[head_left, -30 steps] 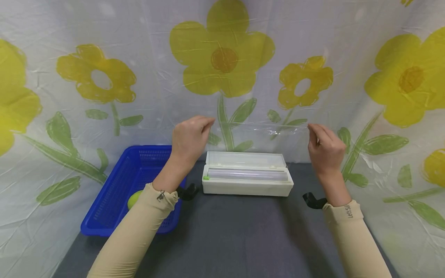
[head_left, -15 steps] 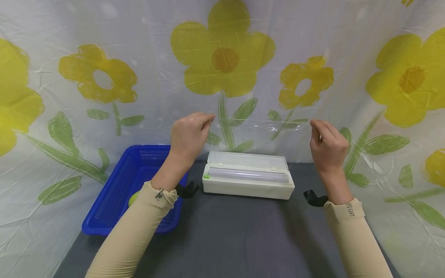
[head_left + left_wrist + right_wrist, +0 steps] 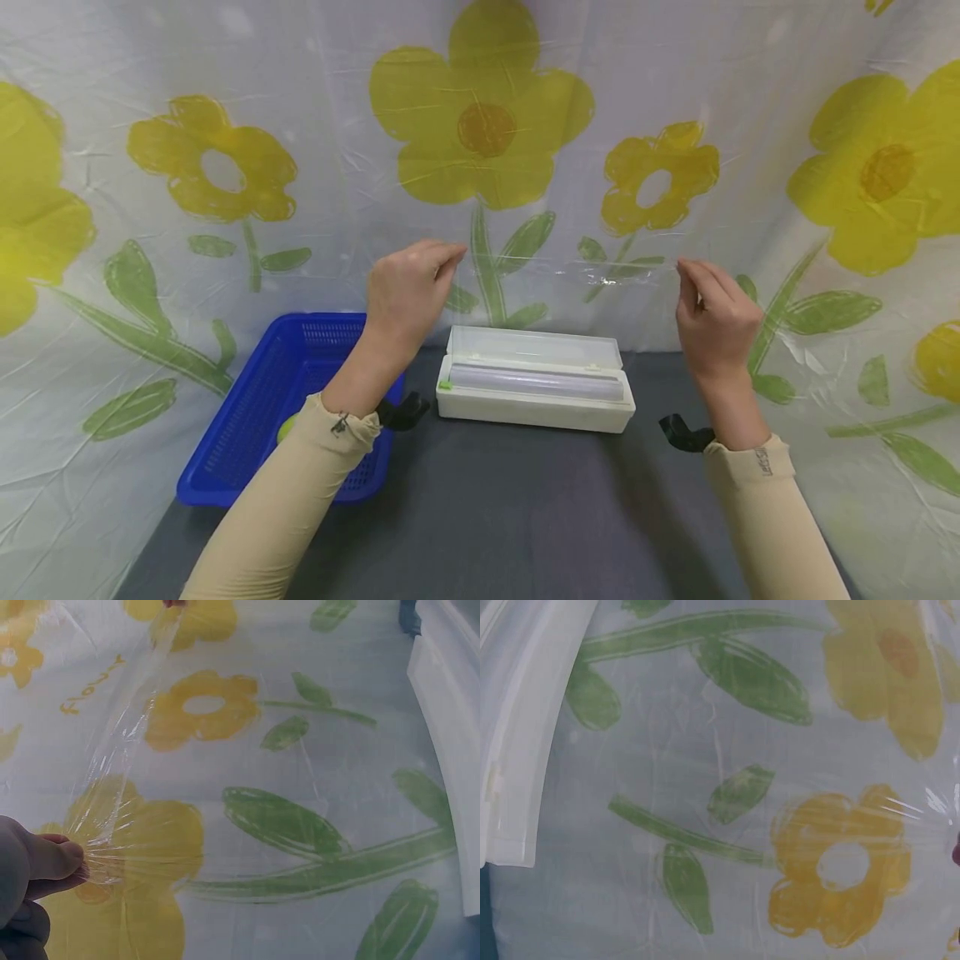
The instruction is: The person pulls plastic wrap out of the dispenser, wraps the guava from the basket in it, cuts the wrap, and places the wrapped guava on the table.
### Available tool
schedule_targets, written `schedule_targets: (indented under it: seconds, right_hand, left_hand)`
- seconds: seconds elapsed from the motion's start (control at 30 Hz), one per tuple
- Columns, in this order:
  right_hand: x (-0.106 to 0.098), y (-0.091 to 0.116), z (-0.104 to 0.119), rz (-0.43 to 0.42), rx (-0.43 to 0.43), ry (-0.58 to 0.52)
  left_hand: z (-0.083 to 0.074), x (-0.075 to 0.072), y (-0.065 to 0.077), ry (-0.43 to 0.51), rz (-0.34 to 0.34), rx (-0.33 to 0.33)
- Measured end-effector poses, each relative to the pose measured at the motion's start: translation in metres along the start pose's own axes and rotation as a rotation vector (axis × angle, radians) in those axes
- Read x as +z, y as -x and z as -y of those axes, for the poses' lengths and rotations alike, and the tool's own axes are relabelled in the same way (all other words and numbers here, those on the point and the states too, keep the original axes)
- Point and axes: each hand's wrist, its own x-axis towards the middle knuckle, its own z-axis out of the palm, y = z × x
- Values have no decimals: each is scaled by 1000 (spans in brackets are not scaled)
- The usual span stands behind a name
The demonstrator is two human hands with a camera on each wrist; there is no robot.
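A thin, clear sheet of plastic wrap [image 3: 607, 277] stretches between my two raised hands, above and behind the dispenser box. My left hand [image 3: 408, 290] pinches one corner between thumb and fingers; in the left wrist view the plastic gathers in creases at the thumb [image 3: 64, 859]. My right hand [image 3: 716, 317] pinches the opposite end, and the right wrist view catches creased film [image 3: 934, 806] by a fingertip at its right edge. Below stands the white wrap dispenser [image 3: 536, 408], its clear lid [image 3: 532, 343] tipped back and a roll of wrap [image 3: 536, 382] inside.
Left of the dispenser a blue plastic basket [image 3: 187, 492] holds a yellow-green round thing [image 3: 287, 427], partly hidden by my left sleeve. A small green piece [image 3: 446, 385] sits at the dispenser's left end. Behind the dark grey table [image 3: 495, 517] hangs a flowered curtain [image 3: 337, 125].
Both hands have risen slightly, and my right hand has shifted right, away from the left. The dispenser has turned a little, its right end coming nearer.
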Motion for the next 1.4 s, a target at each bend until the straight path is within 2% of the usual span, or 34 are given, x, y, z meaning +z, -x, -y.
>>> schedule_targets:
  seconds: [0.27, 0.43, 0.67, 0.97, 1.17, 1.3, 1.4]
  right_hand:
    - [-22, 6, 12, -29, 4, -3]
    - [-43, 9, 23, -10, -3, -10]
    - [-77, 20, 40, 14, -31, 4]
    - [-125, 47, 68, 62, -105, 34]
    - [-149, 66, 82, 101, -133, -5]
    - [-159, 84, 88, 131, -137, -53]
    - [-163, 101, 89, 116, -138, -107]
  left_hand:
    - [-7, -18, 9, 69, 60, 3]
    - [-10, -33, 23, 99, 93, 29]
    - [-19, -55, 52, 127, 119, 83]
    - [-31, -75, 91, 169, 86, 246]
    - [-36, -79, 117, 154, 64, 360]
    - [-39, -79, 138, 158, 75, 376]
    - [-40, -77, 157, 170, 82, 393]
